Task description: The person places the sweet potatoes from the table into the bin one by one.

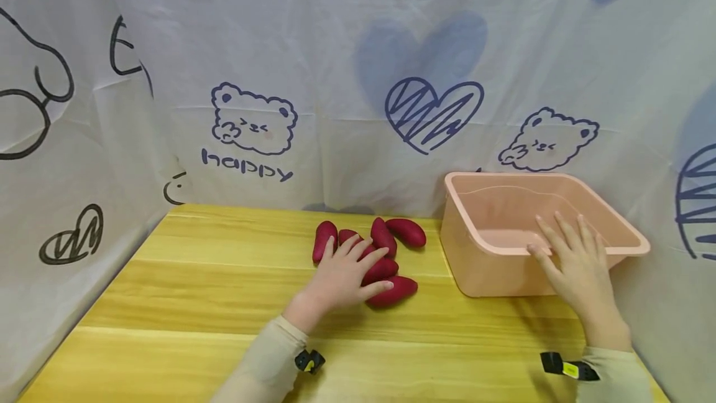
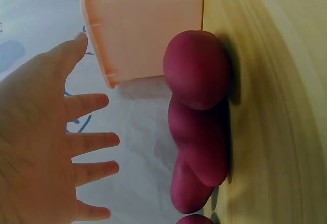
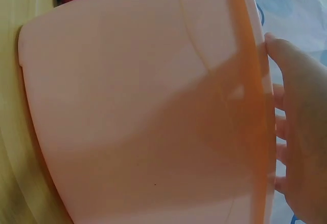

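Note:
Several smooth, dark red sweet potatoes point(image 1: 396, 293) lie in a loose cluster on the wooden table. Over them is my left hand point(image 1: 338, 278), fingers spread and straight, partly hiding the middle ones in the head view. The left wrist view shows a gap between that hand point(image 2: 41, 137) and the sweet potatoes point(image 2: 196, 70). To the right stands a pink plastic basin point(image 1: 503, 275). My right hand point(image 1: 582, 272) is at its near rim, fingers extended over the opening and holding nothing. Inside the basin, the visible part of the floor is bare.
The yellow wood-grain table point(image 1: 196, 291) runs up to a white curtain point(image 1: 335, 61) with blue hearts and bear drawings behind. More of this cloth hangs at the left and right sides. The basin stands near the table's right back corner.

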The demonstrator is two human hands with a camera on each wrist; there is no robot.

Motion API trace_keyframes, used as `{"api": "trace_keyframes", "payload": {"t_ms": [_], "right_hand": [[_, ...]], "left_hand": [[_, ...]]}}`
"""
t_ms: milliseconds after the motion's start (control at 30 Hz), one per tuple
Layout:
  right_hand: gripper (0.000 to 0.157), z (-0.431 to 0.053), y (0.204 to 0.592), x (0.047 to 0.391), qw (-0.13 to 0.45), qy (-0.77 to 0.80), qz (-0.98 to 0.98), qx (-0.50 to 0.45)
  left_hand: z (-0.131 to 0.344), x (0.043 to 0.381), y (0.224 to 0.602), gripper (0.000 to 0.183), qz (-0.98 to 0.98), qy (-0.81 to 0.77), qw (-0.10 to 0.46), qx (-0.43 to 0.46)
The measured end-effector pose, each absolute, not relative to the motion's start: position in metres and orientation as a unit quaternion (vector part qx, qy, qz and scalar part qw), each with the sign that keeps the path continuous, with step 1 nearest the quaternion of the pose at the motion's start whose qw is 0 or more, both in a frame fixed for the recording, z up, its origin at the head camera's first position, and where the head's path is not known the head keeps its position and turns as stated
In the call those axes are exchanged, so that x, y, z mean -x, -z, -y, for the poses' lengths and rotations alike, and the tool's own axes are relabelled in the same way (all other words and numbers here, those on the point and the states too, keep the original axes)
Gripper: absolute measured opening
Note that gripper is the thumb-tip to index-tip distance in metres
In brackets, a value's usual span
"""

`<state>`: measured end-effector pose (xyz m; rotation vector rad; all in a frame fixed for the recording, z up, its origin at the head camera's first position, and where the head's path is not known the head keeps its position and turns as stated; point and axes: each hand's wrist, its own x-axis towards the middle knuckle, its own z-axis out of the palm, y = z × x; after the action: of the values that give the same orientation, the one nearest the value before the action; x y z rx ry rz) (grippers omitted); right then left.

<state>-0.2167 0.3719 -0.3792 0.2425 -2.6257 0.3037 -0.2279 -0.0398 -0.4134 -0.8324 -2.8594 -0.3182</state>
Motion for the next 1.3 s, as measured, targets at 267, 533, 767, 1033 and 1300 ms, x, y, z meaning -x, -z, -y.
{"api": "trace_keyframes", "payload": {"t_ms": [267,533,767,1033,1300], "right_hand": [[0.056,-0.374,0.384,0.217,0.229,-0.120,0.962,-0.092],[0.054,-0.374,0.388,0.217,0.225,-0.119,0.962,-0.097],[0.054,-0.374,0.388,0.217,0.230,-0.119,0.961,-0.100],[0.054,-0.373,0.386,0.217,0.231,-0.119,0.960,-0.105],[0.054,-0.373,0.385,0.218,0.231,-0.119,0.960,-0.104]], "left_hand": [[0.030,0.225,0.422,0.069,0.945,0.085,0.050,0.313],[0.022,0.219,0.432,0.071,0.933,0.085,0.039,0.347],[0.015,0.214,0.439,0.071,0.927,0.093,0.015,0.363],[0.010,0.212,0.444,0.070,0.924,0.081,0.011,0.373],[0.008,0.211,0.445,0.065,0.915,0.057,0.035,0.397]]}}
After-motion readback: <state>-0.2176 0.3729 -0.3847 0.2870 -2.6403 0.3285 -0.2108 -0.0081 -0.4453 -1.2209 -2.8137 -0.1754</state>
